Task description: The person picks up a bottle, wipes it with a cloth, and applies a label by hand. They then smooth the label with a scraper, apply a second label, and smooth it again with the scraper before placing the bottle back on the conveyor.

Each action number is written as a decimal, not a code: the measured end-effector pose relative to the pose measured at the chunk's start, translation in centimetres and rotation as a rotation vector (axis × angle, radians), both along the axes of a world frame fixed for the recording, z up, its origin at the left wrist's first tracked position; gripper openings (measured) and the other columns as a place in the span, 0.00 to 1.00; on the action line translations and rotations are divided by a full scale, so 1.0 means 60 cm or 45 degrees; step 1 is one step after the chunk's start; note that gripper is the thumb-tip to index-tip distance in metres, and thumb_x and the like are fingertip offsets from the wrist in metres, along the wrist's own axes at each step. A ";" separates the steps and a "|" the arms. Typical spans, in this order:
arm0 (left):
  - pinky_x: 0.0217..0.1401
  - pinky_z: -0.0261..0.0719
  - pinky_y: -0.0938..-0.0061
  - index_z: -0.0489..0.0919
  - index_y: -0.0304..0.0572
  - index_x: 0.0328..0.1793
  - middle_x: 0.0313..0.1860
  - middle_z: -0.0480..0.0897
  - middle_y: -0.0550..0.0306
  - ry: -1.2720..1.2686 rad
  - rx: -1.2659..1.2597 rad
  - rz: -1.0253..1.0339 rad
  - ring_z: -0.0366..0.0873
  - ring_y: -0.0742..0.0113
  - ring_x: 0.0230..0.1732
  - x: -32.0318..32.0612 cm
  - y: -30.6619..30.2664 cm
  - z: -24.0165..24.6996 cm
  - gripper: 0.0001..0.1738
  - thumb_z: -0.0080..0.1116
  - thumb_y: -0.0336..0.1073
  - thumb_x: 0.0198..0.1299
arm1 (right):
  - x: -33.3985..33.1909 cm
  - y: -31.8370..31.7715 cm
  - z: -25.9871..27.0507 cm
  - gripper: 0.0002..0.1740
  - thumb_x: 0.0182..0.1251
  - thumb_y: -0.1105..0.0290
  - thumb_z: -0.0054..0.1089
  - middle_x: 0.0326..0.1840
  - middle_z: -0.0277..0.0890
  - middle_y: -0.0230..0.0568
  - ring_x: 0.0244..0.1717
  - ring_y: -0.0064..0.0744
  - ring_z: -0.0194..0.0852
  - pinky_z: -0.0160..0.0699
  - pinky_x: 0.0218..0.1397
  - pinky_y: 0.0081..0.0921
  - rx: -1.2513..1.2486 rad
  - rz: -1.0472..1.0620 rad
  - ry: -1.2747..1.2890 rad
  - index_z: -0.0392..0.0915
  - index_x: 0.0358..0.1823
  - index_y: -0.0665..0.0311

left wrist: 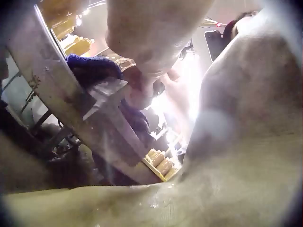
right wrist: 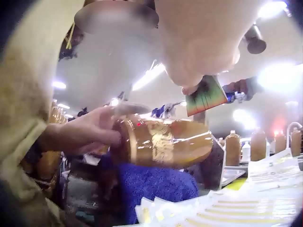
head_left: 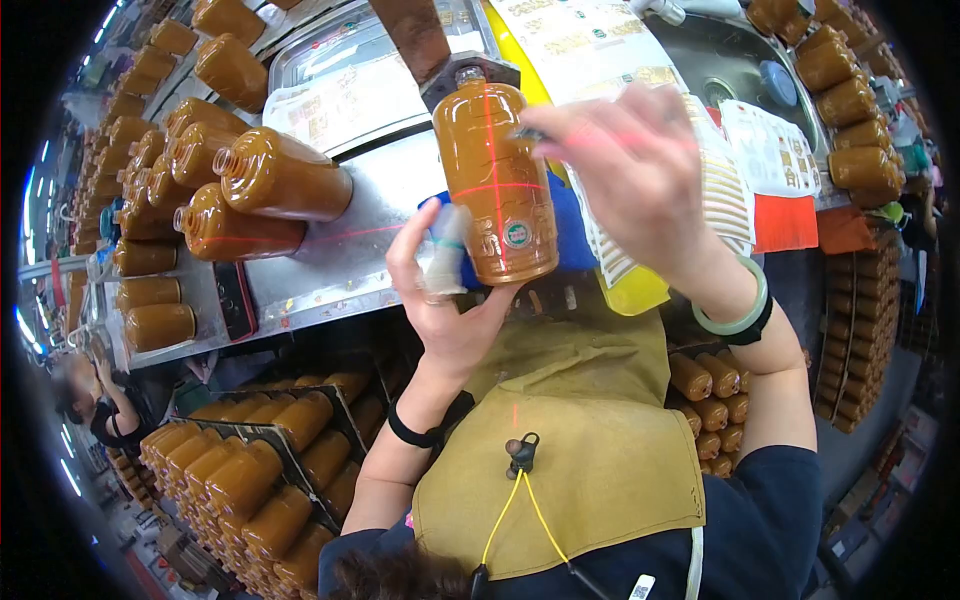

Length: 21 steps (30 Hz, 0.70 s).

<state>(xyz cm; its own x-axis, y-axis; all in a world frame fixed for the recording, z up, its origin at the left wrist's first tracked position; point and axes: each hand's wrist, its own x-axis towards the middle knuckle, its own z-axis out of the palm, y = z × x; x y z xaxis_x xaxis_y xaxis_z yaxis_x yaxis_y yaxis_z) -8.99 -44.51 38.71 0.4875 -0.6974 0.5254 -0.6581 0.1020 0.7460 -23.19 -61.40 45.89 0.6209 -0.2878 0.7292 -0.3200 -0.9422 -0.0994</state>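
Observation:
A glossy amber-brown bottle (head_left: pixel 495 180) lies with its neck toward a metal holder (head_left: pixel 468 75), over a blue towel (head_left: pixel 570 225). My left hand (head_left: pixel 450 330) holds it at the base. A blurred whitish piece with a green band (head_left: pixel 447 250) is by the left fingers, beside the bottle. Above the bottle's right side, my right hand (head_left: pixel 640 165) is raised and blurred. In the right wrist view its fingertips pinch a thin green-and-orange flat piece (right wrist: pixel 206 97). Gold raised lettering shows on the bottle's side there, and a round green sticker (head_left: pixel 516 235) sits near its base.
Several similar bottles (head_left: pixel 285 175) lie at the left of the metal table (head_left: pixel 350 220), near a dark phone (head_left: pixel 234 300). Printed sheets (head_left: pixel 720 200) spread to the right on yellow (head_left: pixel 640 292), before a sink (head_left: pixel 710 60). Bottle stacks (head_left: pixel 240 480) stand below.

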 end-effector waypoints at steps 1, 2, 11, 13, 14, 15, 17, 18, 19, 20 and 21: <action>0.70 0.72 0.56 0.75 0.39 0.72 0.72 0.74 0.45 -0.249 0.034 -0.078 0.74 0.46 0.68 0.008 0.003 -0.009 0.48 0.85 0.35 0.40 | -0.002 -0.007 0.009 0.14 0.57 0.66 0.73 0.37 0.85 0.27 0.36 0.31 0.78 0.71 0.45 0.32 -0.084 -0.084 -0.004 0.85 0.46 0.54; 0.71 0.72 0.54 0.78 0.42 0.69 0.72 0.73 0.43 -0.497 0.070 -0.155 0.73 0.42 0.69 0.013 0.004 -0.012 0.41 0.82 0.33 0.44 | -0.002 -0.013 0.011 0.14 0.57 0.66 0.73 0.37 0.85 0.27 0.36 0.31 0.78 0.71 0.45 0.32 -0.084 -0.077 -0.005 0.85 0.46 0.54; 0.65 0.79 0.54 0.84 0.53 0.63 0.71 0.75 0.42 -0.760 0.024 -0.129 0.76 0.42 0.67 0.010 -0.009 -0.001 0.29 0.74 0.29 0.52 | -0.009 -0.003 0.013 0.13 0.57 0.70 0.73 0.37 0.85 0.27 0.35 0.33 0.77 0.70 0.47 0.31 0.149 0.023 -0.119 0.87 0.45 0.55; 0.68 0.79 0.55 0.88 0.54 0.60 0.68 0.78 0.40 -0.436 -0.143 -0.164 0.79 0.41 0.65 0.010 -0.008 -0.023 0.28 0.74 0.24 0.49 | -0.020 0.012 -0.005 0.14 0.54 0.70 0.72 0.42 0.86 0.24 0.35 0.28 0.75 0.69 0.49 0.29 0.123 0.089 -0.038 0.88 0.44 0.52; 0.69 0.78 0.58 0.85 0.45 0.63 0.67 0.80 0.40 -0.311 -0.124 -0.167 0.81 0.45 0.65 0.011 0.003 -0.029 0.30 0.75 0.24 0.51 | -0.024 0.026 -0.022 0.14 0.54 0.69 0.70 0.43 0.86 0.24 0.35 0.27 0.75 0.70 0.49 0.29 0.032 0.166 0.023 0.88 0.44 0.52; 0.69 0.78 0.58 0.85 0.45 0.63 0.67 0.80 0.40 -0.310 -0.127 -0.164 0.81 0.45 0.65 0.005 0.002 -0.026 0.30 0.75 0.24 0.51 | -0.028 0.040 -0.031 0.14 0.55 0.68 0.69 0.45 0.86 0.24 0.36 0.26 0.74 0.71 0.50 0.29 -0.057 0.245 0.084 0.88 0.44 0.52; 0.73 0.75 0.61 0.79 0.38 0.71 0.70 0.79 0.44 0.341 -0.010 -0.076 0.79 0.47 0.68 -0.009 -0.002 -0.018 0.43 0.81 0.26 0.42 | -0.036 0.073 -0.025 0.13 0.57 0.67 0.71 0.42 0.87 0.24 0.36 0.24 0.73 0.72 0.51 0.29 0.049 0.513 0.171 0.90 0.46 0.49; 0.74 0.73 0.60 0.75 0.32 0.73 0.71 0.79 0.47 0.385 0.012 -0.030 0.78 0.48 0.69 -0.009 -0.006 -0.025 0.46 0.82 0.27 0.42 | -0.030 0.082 -0.018 0.13 0.58 0.67 0.72 0.42 0.87 0.25 0.34 0.25 0.73 0.71 0.51 0.29 0.131 0.505 0.173 0.89 0.46 0.50; 0.74 0.73 0.60 0.75 0.32 0.73 0.71 0.79 0.47 0.387 0.011 -0.025 0.78 0.48 0.69 -0.007 -0.001 -0.028 0.46 0.82 0.27 0.42 | -0.023 0.077 -0.016 0.13 0.58 0.67 0.72 0.42 0.87 0.25 0.34 0.25 0.73 0.71 0.51 0.29 0.131 0.510 0.175 0.89 0.46 0.50; 0.74 0.72 0.60 0.74 0.33 0.74 0.72 0.79 0.48 0.163 0.079 -0.025 0.77 0.48 0.70 -0.001 0.004 -0.027 0.48 0.82 0.27 0.42 | -0.014 0.062 -0.015 0.12 0.59 0.67 0.72 0.42 0.87 0.25 0.34 0.26 0.73 0.71 0.50 0.29 0.204 0.346 0.177 0.89 0.46 0.51; 0.75 0.71 0.59 0.73 0.34 0.76 0.73 0.78 0.49 -0.060 0.148 -0.028 0.76 0.47 0.71 0.002 0.007 -0.019 0.49 0.82 0.27 0.42 | -0.007 0.048 -0.013 0.12 0.60 0.67 0.72 0.42 0.87 0.26 0.33 0.27 0.73 0.71 0.49 0.29 0.278 0.180 0.178 0.89 0.46 0.51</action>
<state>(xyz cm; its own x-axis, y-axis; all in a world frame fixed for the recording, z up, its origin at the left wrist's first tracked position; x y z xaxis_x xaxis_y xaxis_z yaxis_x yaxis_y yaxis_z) -8.85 -44.10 37.54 0.4483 -0.7653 0.4620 -0.6911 0.0311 0.7221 -23.62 -58.53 45.12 0.7561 -0.3322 0.5638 -0.2124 -0.9395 -0.2688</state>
